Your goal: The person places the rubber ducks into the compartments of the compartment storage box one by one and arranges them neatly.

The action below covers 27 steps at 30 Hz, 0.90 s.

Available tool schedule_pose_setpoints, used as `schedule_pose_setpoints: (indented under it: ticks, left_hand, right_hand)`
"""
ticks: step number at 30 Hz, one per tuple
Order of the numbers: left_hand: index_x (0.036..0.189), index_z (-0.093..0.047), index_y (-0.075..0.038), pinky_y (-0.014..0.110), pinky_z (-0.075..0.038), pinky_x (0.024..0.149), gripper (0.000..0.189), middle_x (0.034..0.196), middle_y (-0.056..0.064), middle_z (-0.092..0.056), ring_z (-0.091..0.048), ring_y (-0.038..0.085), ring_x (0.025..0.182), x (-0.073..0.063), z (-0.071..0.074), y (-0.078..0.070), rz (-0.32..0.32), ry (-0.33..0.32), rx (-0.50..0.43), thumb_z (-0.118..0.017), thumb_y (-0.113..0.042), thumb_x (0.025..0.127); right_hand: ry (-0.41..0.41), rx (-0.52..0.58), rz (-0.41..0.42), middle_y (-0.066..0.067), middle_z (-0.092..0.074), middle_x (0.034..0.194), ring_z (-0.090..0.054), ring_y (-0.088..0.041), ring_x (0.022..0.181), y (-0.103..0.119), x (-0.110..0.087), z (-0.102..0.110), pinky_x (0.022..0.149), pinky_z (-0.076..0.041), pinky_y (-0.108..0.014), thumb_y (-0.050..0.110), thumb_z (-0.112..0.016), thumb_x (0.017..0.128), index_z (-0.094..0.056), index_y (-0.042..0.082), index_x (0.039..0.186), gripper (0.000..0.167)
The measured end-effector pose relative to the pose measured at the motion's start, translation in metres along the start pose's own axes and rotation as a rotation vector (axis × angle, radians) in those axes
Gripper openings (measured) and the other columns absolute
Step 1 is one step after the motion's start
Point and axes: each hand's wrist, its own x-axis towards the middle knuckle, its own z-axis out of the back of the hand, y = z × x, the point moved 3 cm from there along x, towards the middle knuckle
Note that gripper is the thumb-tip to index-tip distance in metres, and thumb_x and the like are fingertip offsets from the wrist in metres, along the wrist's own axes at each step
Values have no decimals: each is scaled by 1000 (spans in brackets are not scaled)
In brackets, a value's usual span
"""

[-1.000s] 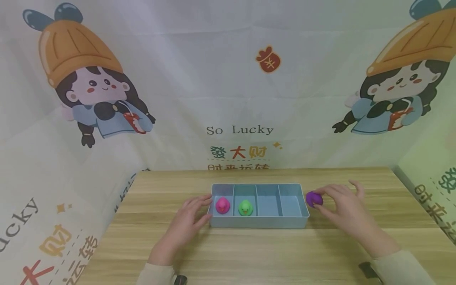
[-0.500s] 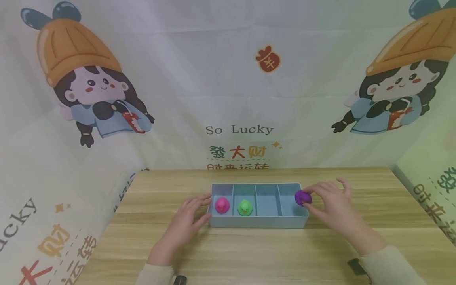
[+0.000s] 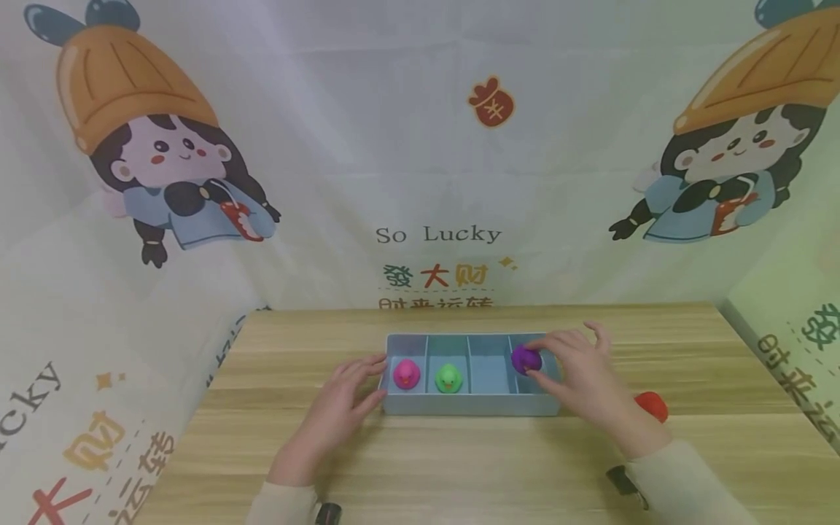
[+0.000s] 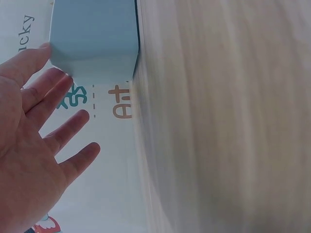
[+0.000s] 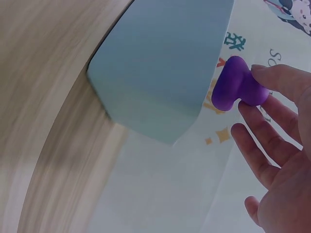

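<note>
A blue-grey tray (image 3: 472,405) with a row of compartments lies on the table. In its leftmost compartment sits a pink toy duck (image 3: 407,374), and the one beside it holds a green toy duck (image 3: 449,378). My right hand (image 3: 584,375) pinches a purple toy duck (image 3: 525,359) between thumb and fingers, over the tray's right part near the last divider. The right wrist view shows this purple duck (image 5: 238,85) above the rim level. At the tray's left end, my left hand (image 3: 341,397) touches the wall with extended fingertips; its outer fingers are spread in the left wrist view.
A red object (image 3: 652,407) lies on the table to the right, partly covered by my right wrist. Printed cloth (image 3: 426,182) hangs behind the wooden table (image 3: 459,467) and along both sides.
My right hand has carried the purple duck leftward, from beside the tray to over its right part. The red object has come into view behind the wrist. My left hand stays at the tray.
</note>
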Motion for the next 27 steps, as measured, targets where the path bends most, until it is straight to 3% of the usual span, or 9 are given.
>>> schedule_pose_setpoints:
  ticks: [14, 21, 27]
  left_hand:
    - [142, -61, -7, 60, -36, 122, 48, 155, 7, -54, -45, 36, 145, 0, 0, 0, -36, -21, 19, -71, -23, 98]
    - [143, -59, -7, 61, -35, 122, 48, 156, 8, -53, -44, 38, 145, 0, -1, 1, -24, -5, 12, -70, -22, 99]
    - [144, -59, -8, 60, -35, 122, 49, 156, 8, -53, -44, 37, 146, 0, -1, 2, -18, 3, 18, -70, -24, 99]
  right_hand:
    - [16, 22, 40, -3, -76, 105, -66, -27, 106, 15, 15, -19, 114, -21, -67, 17, -91, 77, -75, 14, 106, 33]
    - [10, 36, 81, -3, -76, 105, -66, -26, 104, 18, 19, -31, 112, -25, -65, 15, -91, 76, -75, 14, 105, 34]
    - [46, 25, 68, -4, -75, 108, -66, -27, 106, 17, 22, -41, 114, -26, -64, 17, -90, 78, -75, 14, 106, 33]
